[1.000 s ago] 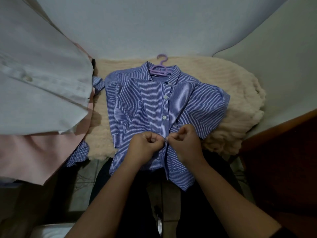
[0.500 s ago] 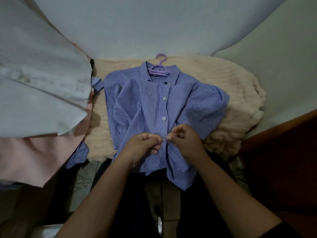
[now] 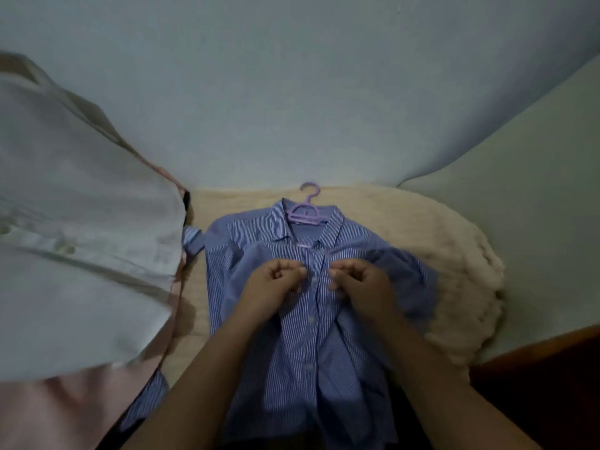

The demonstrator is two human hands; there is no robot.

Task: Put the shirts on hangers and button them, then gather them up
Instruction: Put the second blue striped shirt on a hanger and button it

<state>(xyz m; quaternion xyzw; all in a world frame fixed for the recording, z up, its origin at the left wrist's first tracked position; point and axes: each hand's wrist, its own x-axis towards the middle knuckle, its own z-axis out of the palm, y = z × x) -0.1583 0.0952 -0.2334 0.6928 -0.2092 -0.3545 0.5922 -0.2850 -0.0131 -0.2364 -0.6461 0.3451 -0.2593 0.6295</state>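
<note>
Head view, looking down: a blue striped shirt (image 3: 311, 323) lies flat on a cream fluffy blanket (image 3: 454, 271), its collar away from the person and its hem nearest them. A purple hanger (image 3: 306, 212) sits inside the collar, its hook poking out above the neckline onto the blanket. Several white buttons run down the front placket, below the hands.

Both hands work at the upper chest, just under the collar. The left hand (image 3: 276, 284) has its fingers curled and pinches the shirt's front edge on its side of the placket. The right hand (image 3: 360, 284) is curled the same way, pinching the opposite edge. The two hands sit close together but apart, with a narrow strip of placket showing between them. Motion blur softens the fingertips, so the exact grip on a button cannot be told.

To the left, a white shirt (image 3: 81, 254) hangs close to the camera, over a pink garment (image 3: 65, 407). A pale wall (image 3: 292, 92) rises behind the blanket.
</note>
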